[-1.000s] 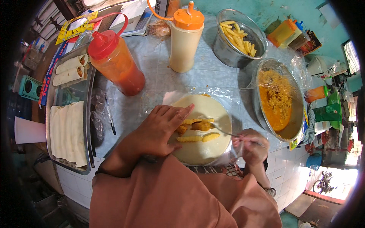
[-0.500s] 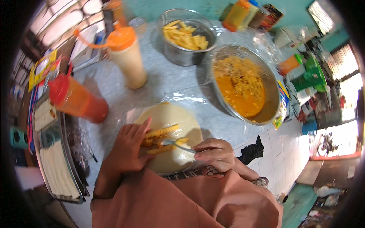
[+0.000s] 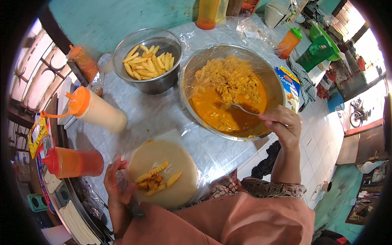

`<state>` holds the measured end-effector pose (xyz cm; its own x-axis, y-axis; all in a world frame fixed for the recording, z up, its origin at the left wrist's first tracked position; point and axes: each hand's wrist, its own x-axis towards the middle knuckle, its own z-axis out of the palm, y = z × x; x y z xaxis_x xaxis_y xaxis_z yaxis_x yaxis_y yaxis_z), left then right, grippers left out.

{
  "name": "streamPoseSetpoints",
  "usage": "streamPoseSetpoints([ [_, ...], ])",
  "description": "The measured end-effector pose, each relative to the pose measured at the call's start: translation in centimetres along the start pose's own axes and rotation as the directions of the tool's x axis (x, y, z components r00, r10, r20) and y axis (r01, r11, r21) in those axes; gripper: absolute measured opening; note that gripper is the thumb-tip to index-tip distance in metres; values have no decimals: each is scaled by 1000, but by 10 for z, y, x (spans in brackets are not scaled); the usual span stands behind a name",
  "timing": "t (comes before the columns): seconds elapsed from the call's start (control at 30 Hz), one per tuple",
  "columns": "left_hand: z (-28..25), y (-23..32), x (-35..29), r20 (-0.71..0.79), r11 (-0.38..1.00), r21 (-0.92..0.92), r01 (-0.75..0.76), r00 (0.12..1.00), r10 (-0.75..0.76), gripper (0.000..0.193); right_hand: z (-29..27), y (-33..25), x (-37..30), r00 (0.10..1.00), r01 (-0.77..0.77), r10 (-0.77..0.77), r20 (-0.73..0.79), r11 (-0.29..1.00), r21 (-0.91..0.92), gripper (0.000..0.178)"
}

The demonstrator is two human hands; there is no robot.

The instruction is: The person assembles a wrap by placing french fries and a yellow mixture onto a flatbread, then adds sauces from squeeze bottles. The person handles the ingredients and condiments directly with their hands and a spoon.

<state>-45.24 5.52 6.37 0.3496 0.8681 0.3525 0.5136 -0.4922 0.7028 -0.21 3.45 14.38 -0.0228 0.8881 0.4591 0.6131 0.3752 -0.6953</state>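
My right hand (image 3: 284,125) grips the handle of a metal spoon (image 3: 246,110), whose head dips into the orange sauce and crumbly yellow filling (image 3: 235,92). These lie in a wide steel bowl (image 3: 279,87) partly draped with clear plastic. Fingers apart and holding nothing, my left hand (image 3: 117,181) is at the left edge of a round, pale wrapper sheet (image 3: 185,167). On that sheet lie a few crinkle-cut fries (image 3: 152,172) around a small heap of filling (image 3: 154,181). Beneath the sheet is clear plastic.
Behind the sheet, a mesh strainer (image 3: 118,53) of fries rests on a metal pot (image 3: 159,86). To the left lie a cream sauce bottle (image 3: 102,114) and a red sauce bottle (image 3: 79,162). A tray of white rolls (image 3: 79,220) is at lower left; a blue packet (image 3: 289,83) lies beside the bowl.
My right hand has carried the spoon from the wrapper to the bowl. My left hand has drawn back from the fries to the sheet's edge. The view has shifted.
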Motion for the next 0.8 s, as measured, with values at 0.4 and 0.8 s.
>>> streamPoseSetpoints([
  [0.4,6,-11,-1,-60,995,-82,59,996,-64,68,-19,14,-1,999,41,-41,5,996,76,21],
  [0.8,2,-9,0,-47,993,-104,59,997,-65,68,-11,32,-17,907,-364,420,33,741,565,16],
])
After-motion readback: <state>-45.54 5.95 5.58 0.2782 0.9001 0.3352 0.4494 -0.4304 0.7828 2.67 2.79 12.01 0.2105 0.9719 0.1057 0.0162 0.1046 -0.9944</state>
